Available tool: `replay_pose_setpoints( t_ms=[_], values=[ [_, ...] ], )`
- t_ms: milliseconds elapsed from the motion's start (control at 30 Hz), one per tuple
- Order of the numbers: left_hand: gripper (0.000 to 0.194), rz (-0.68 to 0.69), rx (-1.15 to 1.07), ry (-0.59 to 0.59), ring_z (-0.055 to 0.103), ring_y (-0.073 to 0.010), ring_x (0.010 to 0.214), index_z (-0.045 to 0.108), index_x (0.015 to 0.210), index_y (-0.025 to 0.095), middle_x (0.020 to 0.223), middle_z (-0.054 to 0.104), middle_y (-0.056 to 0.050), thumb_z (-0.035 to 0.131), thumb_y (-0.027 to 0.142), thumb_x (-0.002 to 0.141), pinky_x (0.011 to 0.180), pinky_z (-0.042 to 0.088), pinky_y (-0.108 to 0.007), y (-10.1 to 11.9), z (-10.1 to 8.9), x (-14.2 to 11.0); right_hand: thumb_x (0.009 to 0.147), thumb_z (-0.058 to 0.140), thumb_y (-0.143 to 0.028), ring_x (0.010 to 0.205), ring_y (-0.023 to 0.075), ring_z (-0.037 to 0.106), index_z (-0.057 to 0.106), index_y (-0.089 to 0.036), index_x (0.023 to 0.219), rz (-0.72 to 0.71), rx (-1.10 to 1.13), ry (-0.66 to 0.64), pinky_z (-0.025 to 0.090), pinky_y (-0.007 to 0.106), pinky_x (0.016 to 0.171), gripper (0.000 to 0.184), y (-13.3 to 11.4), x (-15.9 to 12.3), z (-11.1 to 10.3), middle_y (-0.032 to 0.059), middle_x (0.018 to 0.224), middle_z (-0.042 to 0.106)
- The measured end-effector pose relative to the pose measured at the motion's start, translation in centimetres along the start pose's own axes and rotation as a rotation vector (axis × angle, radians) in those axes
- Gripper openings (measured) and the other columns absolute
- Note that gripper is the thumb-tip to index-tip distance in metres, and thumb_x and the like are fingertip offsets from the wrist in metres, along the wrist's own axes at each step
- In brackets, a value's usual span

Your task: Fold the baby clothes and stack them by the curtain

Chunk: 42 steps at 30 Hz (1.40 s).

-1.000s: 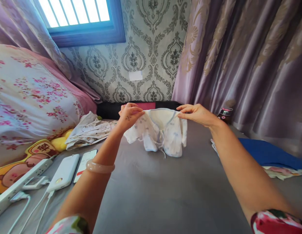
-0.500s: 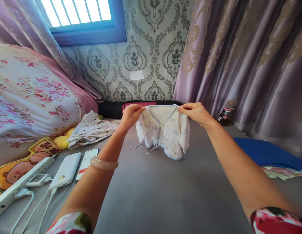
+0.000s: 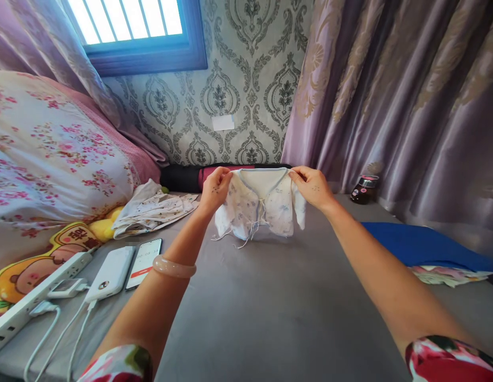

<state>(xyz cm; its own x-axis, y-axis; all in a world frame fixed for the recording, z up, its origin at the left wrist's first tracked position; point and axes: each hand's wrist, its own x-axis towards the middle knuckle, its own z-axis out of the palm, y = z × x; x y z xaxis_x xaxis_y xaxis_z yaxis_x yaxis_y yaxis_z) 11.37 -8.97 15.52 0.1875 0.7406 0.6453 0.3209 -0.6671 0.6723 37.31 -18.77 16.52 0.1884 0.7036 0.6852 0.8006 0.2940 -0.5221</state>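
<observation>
Head view: I have a small white top with blue trim hanging between the two hands, neckline up and front facing me, its ties dangling below. The left hand pinches one shoulder between thumb and fingers; the right hand pinches the other. The top's wider span runs from side to side, from one hand to the other, so neither hand is clearly nearer; the body drops below and between them. I cannot tell whether the hem touches the grey sheet underneath. Further left I see a rumpled spotted cloth, then a phone near the left forearm. Beyond the right forearm lies a blue cloth, with a dark jar farther back.
</observation>
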Motion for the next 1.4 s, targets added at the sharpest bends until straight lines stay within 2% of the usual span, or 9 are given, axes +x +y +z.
replay_pose_setpoints(
  t_ms=[167,300,567,700,833,1000,1100,1233,1400],
  values=[
    [0.025,0.047,0.010,-0.005,0.049,-0.0111,0.062,0.067,0.087,0.017,0.067,0.058,0.002,0.055,0.039,0.083,0.056,0.037,-0.021,0.8,-1.7,-1.3,0.087,0.052,-0.040,0.071,0.0171,0.061,0.072,-0.016,0.095,-0.009,-0.074,0.039,0.044,0.028,0.068,0.032,-2.2,-1.7,-0.6,0.0048,0.082,0.072],
    [0.026,0.086,0.016,-0.018,0.055,-0.0137,0.071,0.070,0.088,0.017,0.075,0.064,-0.001,0.059,0.039,0.081,0.062,0.042,-0.023,2.5,-4.5,-3.2,0.087,0.054,-0.043,0.075,0.0199,0.064,0.073,-0.018,0.093,-0.028,-0.074,0.028,0.046,0.031,0.071,0.032,-4.3,-3.8,-1.8,0.0050,0.084,0.073],
    [0.021,0.027,0.026,-0.070,0.057,-0.0131,0.062,0.074,0.086,0.025,0.073,0.066,0.001,0.068,0.043,0.077,0.051,0.045,-0.024,10.5,-12.5,-9.5,0.082,0.061,-0.058,0.072,0.0228,0.065,0.073,-0.027,0.095,0.047,0.124,-0.119,0.050,0.033,0.060,0.036,-11.7,-9.3,-7.9,0.0034,0.080,0.071],
    [0.023,-0.048,-0.019,-0.118,0.054,-0.0124,0.051,0.074,0.086,0.026,0.065,0.065,0.002,0.070,0.046,0.075,0.040,0.039,-0.022,12.2,-14.1,-9.5,0.081,0.063,-0.058,0.064,0.0203,0.063,0.074,-0.027,0.093,0.096,0.133,-0.183,0.046,0.031,0.052,0.035,-12.9,-9.2,-9.6,0.0029,0.075,0.071],
    [0.024,-0.074,0.067,-0.301,0.053,-0.0115,0.053,0.074,0.083,0.021,0.066,0.066,0.001,0.066,0.043,0.077,0.044,0.040,-0.022,8.2,-11.5,-7.5,0.083,0.059,-0.057,0.065,0.0187,0.063,0.074,-0.024,0.089,0.120,0.113,-0.347,0.046,0.028,0.055,0.037,-8.8,-7.8,-6.8,0.0018,0.076,0.072],
    [0.029,-0.104,0.154,-0.527,0.056,-0.0136,0.057,0.073,0.077,0.016,0.064,0.065,-0.001,0.056,0.039,0.080,0.050,0.039,-0.022,-1.9,-4.0,-7.1,0.090,0.049,-0.046,0.081,0.0215,0.065,0.074,-0.021,0.089,0.112,-0.165,-0.447,0.046,0.028,0.067,0.035,-1.1,-9.0,0.4,0.0047,0.088,0.074],
    [0.026,-0.130,0.247,-0.543,0.061,-0.0173,0.069,0.073,0.082,0.016,0.072,0.070,-0.004,0.054,0.033,0.081,0.061,0.044,-0.024,-6.5,0.3,-8.3,0.094,0.041,-0.037,0.091,0.0222,0.065,0.071,-0.022,0.095,0.171,-0.443,-0.523,0.043,0.027,0.071,0.033,1.7,-11.0,3.9,0.0080,0.097,0.073],
    [0.023,-0.137,0.374,-0.517,0.063,-0.0207,0.084,0.074,0.085,0.016,0.088,0.072,-0.008,0.054,0.026,0.082,0.077,0.046,-0.028,-9.1,3.3,-9.5,0.099,0.034,-0.035,0.100,0.0205,0.063,0.067,-0.023,0.099,0.172,-0.579,-0.620,0.039,0.026,0.074,0.035,3.2,-12.6,6.1,0.0073,0.107,0.070],
    [0.023,-0.169,0.419,-0.496,0.063,-0.0217,0.087,0.074,0.090,0.017,0.092,0.071,-0.010,0.054,0.026,0.083,0.080,0.046,-0.029,-10.3,4.5,-9.4,0.100,0.030,-0.036,0.100,0.0205,0.061,0.064,-0.023,0.103,0.148,-0.609,-0.654,0.039,0.028,0.076,0.037,4.4,-12.4,7.0,0.0070,0.108,0.068]
  ],
)
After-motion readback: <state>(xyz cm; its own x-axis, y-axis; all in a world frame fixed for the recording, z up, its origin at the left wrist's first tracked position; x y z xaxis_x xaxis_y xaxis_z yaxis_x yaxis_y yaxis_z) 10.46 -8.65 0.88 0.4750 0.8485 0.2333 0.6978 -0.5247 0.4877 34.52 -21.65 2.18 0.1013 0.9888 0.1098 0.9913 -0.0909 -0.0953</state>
